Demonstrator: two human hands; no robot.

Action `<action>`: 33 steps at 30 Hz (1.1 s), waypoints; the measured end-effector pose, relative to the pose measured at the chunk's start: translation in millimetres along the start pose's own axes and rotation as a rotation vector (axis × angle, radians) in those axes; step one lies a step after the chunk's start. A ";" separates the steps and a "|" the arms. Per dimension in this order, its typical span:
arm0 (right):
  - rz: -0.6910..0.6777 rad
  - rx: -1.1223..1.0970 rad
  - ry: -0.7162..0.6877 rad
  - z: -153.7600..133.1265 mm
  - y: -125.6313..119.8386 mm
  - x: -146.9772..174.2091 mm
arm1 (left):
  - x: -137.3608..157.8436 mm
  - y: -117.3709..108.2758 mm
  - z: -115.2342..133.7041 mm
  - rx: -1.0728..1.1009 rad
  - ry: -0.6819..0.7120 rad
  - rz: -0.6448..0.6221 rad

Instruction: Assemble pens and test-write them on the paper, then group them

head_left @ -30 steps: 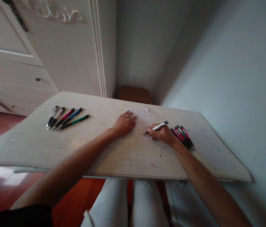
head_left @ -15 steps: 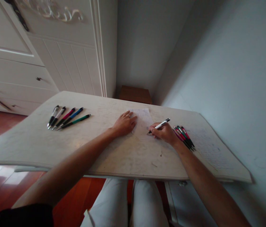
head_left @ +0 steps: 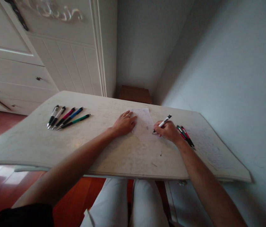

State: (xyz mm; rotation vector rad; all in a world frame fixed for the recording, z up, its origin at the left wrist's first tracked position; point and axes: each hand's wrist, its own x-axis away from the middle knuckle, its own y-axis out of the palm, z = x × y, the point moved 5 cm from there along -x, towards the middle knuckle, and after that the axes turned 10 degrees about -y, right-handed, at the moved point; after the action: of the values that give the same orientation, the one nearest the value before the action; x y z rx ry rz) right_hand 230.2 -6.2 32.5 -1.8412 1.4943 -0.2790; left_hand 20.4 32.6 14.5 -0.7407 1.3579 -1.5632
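Observation:
My left hand (head_left: 124, 123) lies flat with its fingers stretched out, over the left edge of a sheet of paper (head_left: 143, 118) covered in handwriting. A ring shows on one of its fingers. My right hand (head_left: 167, 130) is closed around a white and black pen (head_left: 165, 120), tilted with its top up and to the right. The pen's tip is at the lower right part of the sheet, at or just above the paper. Right beside that hand lies a bunch of pens (head_left: 186, 136) in red, green and black, partly hidden by my hand and wrist.
Several pens (head_left: 67, 118) in white, red, blue and green lie fanned out on the left of the white table (head_left: 95, 157). Another written sheet (head_left: 208, 148) lies at the right, near the wall. A white cabinet (head_left: 76, 69) and a brown wooden box-like piece (head_left: 135, 94) stand behind the table.
My right hand has shifted a little to the right with the pen, now covering more of the pens beside it. My left hand has stayed in place on the paper.

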 end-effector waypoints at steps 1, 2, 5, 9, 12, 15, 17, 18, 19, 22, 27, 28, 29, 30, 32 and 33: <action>0.002 0.007 0.007 0.2 -1.4 0.1 | 0.0 -0.3 0.1 0.000 0.000 0.000; 0.001 0.012 0.018 0.2 -2.6 0.2 | 0.1 -0.7 0.3 0.000 0.001 0.000; -0.004 0.024 0.046 0.0 -5.3 0.4 | 0.4 -1.8 0.8 -0.005 0.005 -0.007; 0.025 0.071 0.053 0.3 -9.5 -0.4 | 0.4 -1.9 0.2 -0.007 0.008 -0.009; 0.067 0.119 0.035 0.1 -13.3 -0.6 | 0.0 -0.3 -1.0 0.005 0.010 -0.005; 0.113 0.139 0.017 0.0 -16.3 0.0 | -0.6 1.2 -1.4 0.003 0.013 -0.001; 0.125 0.113 0.013 1.1 -15.7 0.4 | -0.9 1.2 -1.1 -0.002 0.014 0.000; 0.120 0.087 0.011 1.9 -14.2 0.5 | -1.0 1.0 -0.9 -0.005 0.013 0.000; 0.104 0.055 0.006 2.7 -11.8 0.5 | -1.1 0.7 -0.7 -0.006 0.010 0.000; 0.032 -0.059 -0.013 3.2 -1.9 0.3 | -1.0 0.0 0.1 -0.009 0.009 0.003; -0.057 -0.200 -0.024 -6.3 9.8 1.3 | -0.8 1.1 0.1 -0.026 0.013 0.013; -0.072 -0.215 -0.023 -9.2 11.0 1.7 | -0.9 1.5 -0.1 -0.026 0.013 0.014; -0.086 -0.227 -0.025 -12.1 11.9 2.1 | -1.0 1.6 -0.4 -0.022 0.012 0.017; -0.099 -0.235 -0.030 -14.9 12.6 2.5 | -1.0 1.7 -0.5 -0.017 0.014 0.019; -0.126 -0.244 -0.048 -19.5 14.0 3.3 | -1.1 1.5 -0.6 -0.007 0.016 0.021; -0.140 -0.244 -0.053 -20.6 14.8 3.6 | -1.0 1.3 -0.5 -0.004 0.017 0.022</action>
State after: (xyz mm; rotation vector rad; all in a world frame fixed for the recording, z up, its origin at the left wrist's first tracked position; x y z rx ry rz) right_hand 208.1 -18.6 36.4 -2.1342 1.4165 -0.1163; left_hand 20.7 33.8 13.2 -0.7142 1.3778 -1.5537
